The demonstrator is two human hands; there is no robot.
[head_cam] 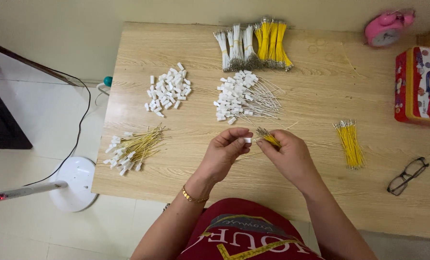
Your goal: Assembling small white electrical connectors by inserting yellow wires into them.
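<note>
My left hand (224, 151) pinches a small white plastic connector (247, 140) between thumb and fingers. My right hand (289, 154) grips a short bunch of yellow wires (269, 137) with bare metal tips, held right beside the connector. Both hands hover over the wooden table (320, 96) near its front edge. Just beyond them lies a pile of white connectors with white wires fitted (243, 98).
Loose white connectors (168, 90) lie at the left, and yellow wires with connectors (134, 147) at the front left. Bundles of white (235, 48) and yellow wires (272, 42) sit at the back. Loose yellow wires (350, 143), glasses (407, 175), a red tin (421, 85) and a pink alarm clock (387, 28) are right.
</note>
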